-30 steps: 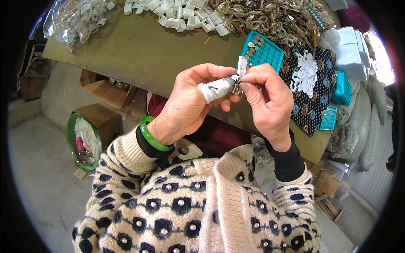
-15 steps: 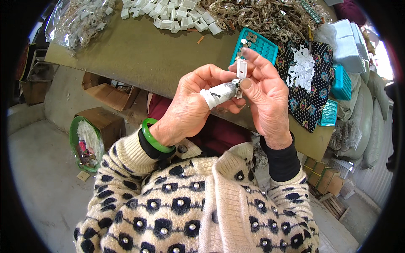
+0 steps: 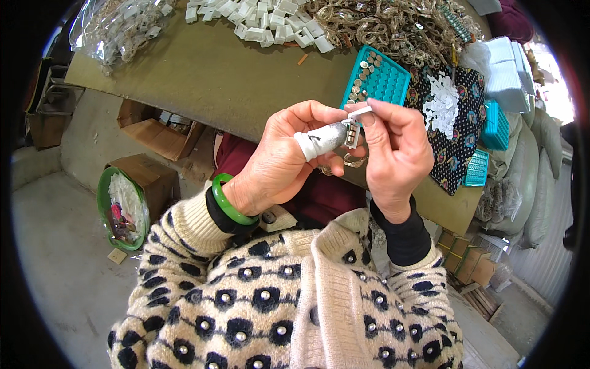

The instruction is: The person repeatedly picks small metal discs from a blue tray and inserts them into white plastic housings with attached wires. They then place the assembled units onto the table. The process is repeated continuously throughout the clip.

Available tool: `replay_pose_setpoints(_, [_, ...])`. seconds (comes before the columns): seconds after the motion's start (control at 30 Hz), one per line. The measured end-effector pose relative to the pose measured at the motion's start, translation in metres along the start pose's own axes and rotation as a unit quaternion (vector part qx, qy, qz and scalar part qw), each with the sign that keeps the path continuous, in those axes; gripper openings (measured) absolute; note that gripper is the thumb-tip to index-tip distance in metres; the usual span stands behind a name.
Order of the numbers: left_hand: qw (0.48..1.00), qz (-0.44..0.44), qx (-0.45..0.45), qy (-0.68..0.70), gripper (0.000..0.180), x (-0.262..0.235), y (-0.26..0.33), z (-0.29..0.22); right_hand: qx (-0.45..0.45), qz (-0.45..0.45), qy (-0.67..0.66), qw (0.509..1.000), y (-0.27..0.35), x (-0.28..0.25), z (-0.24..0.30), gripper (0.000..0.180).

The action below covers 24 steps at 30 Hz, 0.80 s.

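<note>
My left hand (image 3: 279,163), with a green bangle (image 3: 230,203) at the wrist and a taped thumb, pinches a small white tag (image 3: 353,130) with a metal piece. My right hand (image 3: 393,154) grips the same tag from the right, fingers closed over it. Under both hands hangs a small metal ring (image 3: 353,161). Both hands are held above the front edge of the brown table (image 3: 221,80), close to my chest. Just beyond the fingers lies a teal tray (image 3: 376,80) with small metal pieces in its cells.
White tags (image 3: 264,21) and a heap of brass chain links (image 3: 393,24) lie at the table's far side. A clear bag (image 3: 120,27) is far left. A dotted black cloth (image 3: 448,117) holds white bits. Cardboard boxes (image 3: 153,132) and a green basin (image 3: 120,209) stand below left.
Both hands have shifted slightly right and toward the teal tray, still holding the tag together. The right fingers have closed more over the top of the tag.
</note>
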<state>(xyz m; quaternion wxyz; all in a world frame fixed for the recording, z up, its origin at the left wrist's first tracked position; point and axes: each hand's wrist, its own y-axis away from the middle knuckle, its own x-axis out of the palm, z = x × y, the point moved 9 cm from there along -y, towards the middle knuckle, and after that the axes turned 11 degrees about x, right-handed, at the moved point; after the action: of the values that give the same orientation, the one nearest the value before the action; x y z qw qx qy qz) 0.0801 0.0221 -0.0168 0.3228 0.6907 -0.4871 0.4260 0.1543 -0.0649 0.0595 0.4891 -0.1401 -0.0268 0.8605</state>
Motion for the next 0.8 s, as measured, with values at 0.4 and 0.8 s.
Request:
replay_pose_setpoints(0.4, [0.999, -0.01, 0.025, 0.027, 0.022, -0.009, -0.002, -0.001, -0.078, 0.086, 0.025, 0.993, 0.011, 0.025, 0.008, 0.026])
replay_pose_setpoints(0.8, [0.991, -0.037, -0.063, 0.111, 0.009, -0.017, 0.003, 0.03, -0.187, -0.003, 0.122, 0.975, 0.019, 0.023, 0.006, 0.013])
